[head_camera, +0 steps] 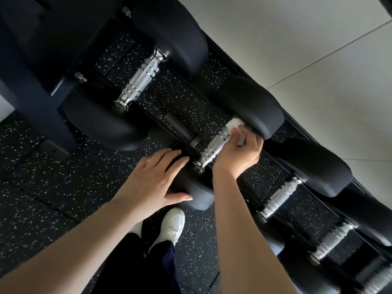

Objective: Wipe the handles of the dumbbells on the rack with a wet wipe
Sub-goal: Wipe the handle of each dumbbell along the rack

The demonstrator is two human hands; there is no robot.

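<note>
The right hand [239,152] grips a crumpled white wet wipe [233,124] at the far end of the knurled chrome dumbbell handle [214,146]. The handle's long axis runs back toward the person. The left hand [152,179] rests flat, fingers straight, on the near black rubber head [199,197]. Beneath lies speckled black rubber floor [42,187], and behind the dark rack [31,85] is a pale wall [297,39].

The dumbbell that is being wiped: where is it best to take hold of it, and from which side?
Grip the ridged metal handle near its middle, coming from above. The handle is narrow enough to wrap, it lies open on top, and the thick black heads block both ends. The right hand with the wipe covers its far end.
</note>
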